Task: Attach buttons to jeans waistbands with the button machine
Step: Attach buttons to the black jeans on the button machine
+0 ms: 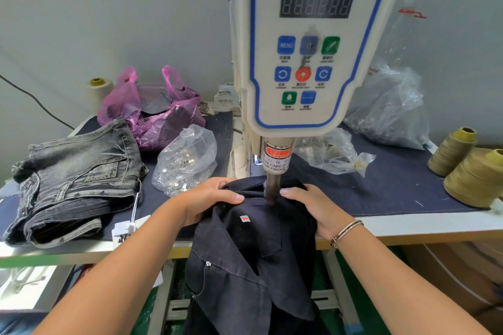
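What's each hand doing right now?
Left hand: grips the dark jeans beside the press shaft.
Right hand: grips the same jeans on the shaft's other side.

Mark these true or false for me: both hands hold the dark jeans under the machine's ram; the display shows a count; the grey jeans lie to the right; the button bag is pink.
1. Both the left hand and the right hand grip the dark jeans at the ram. True.
2. The display shows a count. False: no digits are lit.
3. The grey jeans lie right of the machine. False: left.
4. The button bag is pink. False: it is clear; the pink bag holds dark scraps.
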Demonstrator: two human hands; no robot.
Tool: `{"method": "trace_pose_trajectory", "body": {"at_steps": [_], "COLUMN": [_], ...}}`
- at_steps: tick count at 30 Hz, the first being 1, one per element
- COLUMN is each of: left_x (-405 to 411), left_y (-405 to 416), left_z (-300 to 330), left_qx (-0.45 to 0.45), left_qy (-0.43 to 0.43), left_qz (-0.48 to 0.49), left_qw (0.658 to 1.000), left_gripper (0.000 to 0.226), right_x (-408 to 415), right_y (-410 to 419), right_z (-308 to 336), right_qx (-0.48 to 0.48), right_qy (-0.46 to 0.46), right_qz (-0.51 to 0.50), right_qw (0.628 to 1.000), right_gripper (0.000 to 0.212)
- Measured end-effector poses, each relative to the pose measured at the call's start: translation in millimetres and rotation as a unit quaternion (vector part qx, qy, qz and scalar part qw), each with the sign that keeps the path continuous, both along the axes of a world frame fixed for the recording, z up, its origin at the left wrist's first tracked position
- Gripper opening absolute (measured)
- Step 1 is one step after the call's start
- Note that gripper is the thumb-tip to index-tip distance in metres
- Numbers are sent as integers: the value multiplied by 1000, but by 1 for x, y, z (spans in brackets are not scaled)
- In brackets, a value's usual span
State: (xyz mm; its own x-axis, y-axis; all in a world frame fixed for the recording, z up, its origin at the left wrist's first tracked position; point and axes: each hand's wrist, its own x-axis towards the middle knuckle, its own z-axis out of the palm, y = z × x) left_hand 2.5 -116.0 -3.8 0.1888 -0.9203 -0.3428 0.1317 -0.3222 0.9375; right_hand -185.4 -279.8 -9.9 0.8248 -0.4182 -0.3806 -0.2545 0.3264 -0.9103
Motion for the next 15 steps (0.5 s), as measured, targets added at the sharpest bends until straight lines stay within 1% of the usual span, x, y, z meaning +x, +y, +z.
{"method": "trace_pose_trajectory", "body": {"at_steps": [11, 15], "left_x": [1, 2], "left_y": [0, 0], "left_z": [1, 1], "left_qx": [7, 10], "left_qy": [11, 8], "left_qz": [-5, -9], "left_qw": [1000, 1000], "left_gripper": [55, 58], "right_x": [0, -1], "right_y": [-1, 0], "right_z": [1, 2], "right_qx": [0, 0], "right_qy": [12, 9], "right_qz": [4, 5], "right_qw": [1000, 1000], "right_gripper": [31, 34]}}
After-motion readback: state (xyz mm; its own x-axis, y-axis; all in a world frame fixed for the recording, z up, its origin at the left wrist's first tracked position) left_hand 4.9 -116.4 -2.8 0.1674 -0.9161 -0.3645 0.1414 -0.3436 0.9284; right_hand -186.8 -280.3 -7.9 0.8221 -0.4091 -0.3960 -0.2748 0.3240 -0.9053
